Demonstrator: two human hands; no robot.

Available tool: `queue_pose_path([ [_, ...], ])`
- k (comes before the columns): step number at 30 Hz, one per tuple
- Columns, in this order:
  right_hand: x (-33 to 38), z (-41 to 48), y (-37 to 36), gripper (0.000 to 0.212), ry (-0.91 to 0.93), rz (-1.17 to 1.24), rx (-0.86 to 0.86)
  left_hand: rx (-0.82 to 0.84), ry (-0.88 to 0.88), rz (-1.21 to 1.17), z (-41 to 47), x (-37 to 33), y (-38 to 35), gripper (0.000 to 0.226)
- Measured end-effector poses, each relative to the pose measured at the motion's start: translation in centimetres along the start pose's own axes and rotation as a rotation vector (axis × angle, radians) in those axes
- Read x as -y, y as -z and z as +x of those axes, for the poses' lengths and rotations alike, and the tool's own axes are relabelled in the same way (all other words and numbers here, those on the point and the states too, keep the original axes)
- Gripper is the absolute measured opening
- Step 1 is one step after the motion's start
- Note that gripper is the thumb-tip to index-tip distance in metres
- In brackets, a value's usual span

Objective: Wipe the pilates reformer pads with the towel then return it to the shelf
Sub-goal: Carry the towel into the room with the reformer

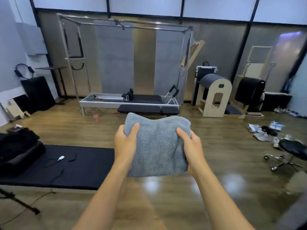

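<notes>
Wood floor (216, 146) | grey towel (156, 146) gripped by both hands | reformer (132, 100) beyond

Both bare forearms are extended forward from the lower edge of the view and are angled slightly inward toward each other. The left hand (125, 143) is closed on the left edge of the towel (157, 146), with the thumb laid over the upper face and the fingers hidden beneath the fabric. The right hand (193, 148) is closed on the opposite edge in a mirrored grip, thumb on top and fingers tucked under. The wrists are held nearly straight and level with one another, well apart, and the folded cloth is kept stretched between the two grips at a slight upward tilt.
</notes>
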State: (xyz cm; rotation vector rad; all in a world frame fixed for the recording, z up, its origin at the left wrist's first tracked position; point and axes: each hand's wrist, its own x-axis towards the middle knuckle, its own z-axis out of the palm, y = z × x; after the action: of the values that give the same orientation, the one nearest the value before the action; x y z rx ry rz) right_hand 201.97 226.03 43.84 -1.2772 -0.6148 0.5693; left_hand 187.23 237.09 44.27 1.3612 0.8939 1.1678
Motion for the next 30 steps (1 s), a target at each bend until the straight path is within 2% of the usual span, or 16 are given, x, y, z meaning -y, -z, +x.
queue_pose_path([
  [7,-6.2,23.4,-1.3,0.020,-0.092,-0.032,0.098,-0.055,0.038,0.031,19.6,6.8,-9.3,0.032],
  [14,-7.2,44.4,-5.9,0.044,-0.154,-0.148,0.280,-0.157,0.067,0.089,38.1,8.7,-15.4,0.039],
  [21,-11.8,64.9,-12.0,0.036,-0.120,-0.251,0.287,-0.189,0.045,0.104,57.9,14.9,-20.1,0.029],
  [26,-13.6,78.7,-15.9,0.047,-0.121,-0.278,0.226,-0.176,0.034,0.107,72.2,17.7,-24.7,0.023],
  [30,-15.8,89.8,-17.8,0.044,-0.119,-0.293,0.220,-0.181,0.070,0.121,83.0,20.7,-28.3,0.023],
])
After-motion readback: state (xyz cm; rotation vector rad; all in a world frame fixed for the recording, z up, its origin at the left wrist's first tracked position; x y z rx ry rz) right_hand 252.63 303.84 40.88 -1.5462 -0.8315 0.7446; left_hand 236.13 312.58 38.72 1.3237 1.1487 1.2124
